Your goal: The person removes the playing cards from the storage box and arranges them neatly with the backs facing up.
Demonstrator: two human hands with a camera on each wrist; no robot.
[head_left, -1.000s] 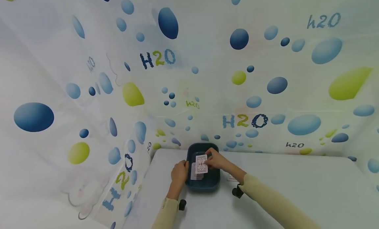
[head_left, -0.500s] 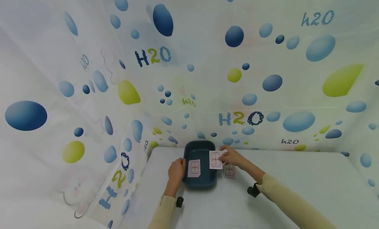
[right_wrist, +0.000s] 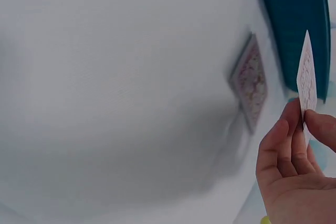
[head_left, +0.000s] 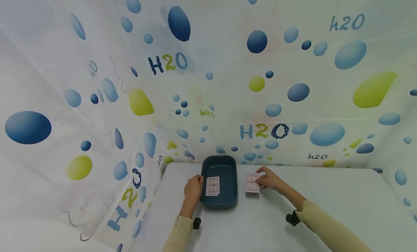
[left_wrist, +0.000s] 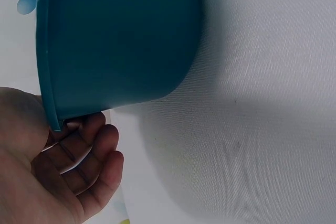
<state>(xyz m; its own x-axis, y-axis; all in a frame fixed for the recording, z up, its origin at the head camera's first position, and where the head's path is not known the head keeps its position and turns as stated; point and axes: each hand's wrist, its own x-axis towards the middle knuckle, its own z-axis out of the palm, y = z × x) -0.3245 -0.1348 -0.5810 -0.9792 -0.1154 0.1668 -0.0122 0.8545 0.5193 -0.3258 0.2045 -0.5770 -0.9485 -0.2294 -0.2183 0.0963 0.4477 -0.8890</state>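
In the head view my left hand (head_left: 193, 188) grips the left rim of a dark teal plastic tub (head_left: 220, 205). The left wrist view shows the fingers (left_wrist: 107, 179) curled under the tub's lip (left_wrist: 46, 77). Inside the tub, toward its left side, lies a small pile of playing cards (head_left: 213, 186) with red patterned backs. To the right of the tub, my right hand (head_left: 269, 179) pinches one playing card (right_wrist: 306, 74) between thumb and fingers, back side up. That card overlaps a stack of cards (right_wrist: 252, 82) on the table and hides most of it in the head view.
The white table (head_left: 312, 194) reaches well to the right of the hands. Behind it hangs a white curtain (head_left: 228, 100) printed with blue and green drops. Dark wrist cameras (head_left: 292, 218) sit at both cuffs.
My right hand has carried a card from above the tub, rightward past its rim, to over the stack on the table. The left hand has kept its hold on the tub.
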